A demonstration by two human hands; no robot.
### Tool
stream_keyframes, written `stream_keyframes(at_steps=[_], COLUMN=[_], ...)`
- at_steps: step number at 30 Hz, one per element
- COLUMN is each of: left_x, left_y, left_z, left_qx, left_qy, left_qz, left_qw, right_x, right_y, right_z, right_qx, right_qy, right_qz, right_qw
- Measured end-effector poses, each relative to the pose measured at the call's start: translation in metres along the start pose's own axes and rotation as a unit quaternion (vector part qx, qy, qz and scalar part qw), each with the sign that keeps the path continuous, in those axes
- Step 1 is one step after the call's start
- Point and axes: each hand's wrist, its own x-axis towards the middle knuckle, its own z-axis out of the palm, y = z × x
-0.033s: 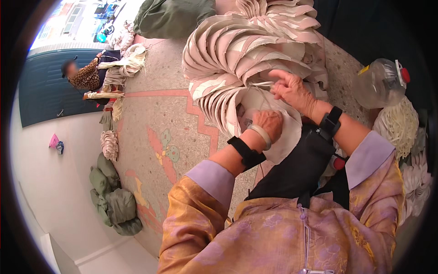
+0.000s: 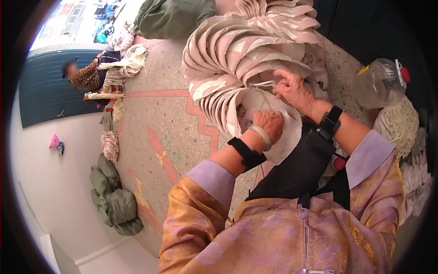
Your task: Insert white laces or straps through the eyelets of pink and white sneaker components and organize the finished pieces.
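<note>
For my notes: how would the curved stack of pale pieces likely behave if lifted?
The curved stack would probably flex and sag rather than rise as a block, since its many thin pieces fan out. They might splay, as their edges stand apart in places. The front piece by the left hand looks fairly light for its width, being thin.

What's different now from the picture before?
The bare right hand has shifted slightly to the right; nothing was visibly taken or let go. The bare left hand, the rounded, cream, fabric-like piece beneath it and the clear, red-capped plastic jug stayed put.
</note>
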Motion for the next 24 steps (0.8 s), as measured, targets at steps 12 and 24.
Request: stream_keyframes(at_steps=[12, 24], left_x=[0.004, 0.006], left_y=[-0.001, -0.006], left_z=[0.002, 0.005], left_qx=[-0.005, -0.008], left_qy=[-0.001, -0.016], left_qz=[0.015, 0.035], left_qw=[1.0, 0.999], right_x=[0.04, 0.027], right_y=[0.017, 0.002], right_z=[0.033, 0.001], right_qx=[-0.251, -0.146], right_qy=[0.003, -0.23], right_qz=[-0.168, -0.092], right_qw=[0.953, 0.958])
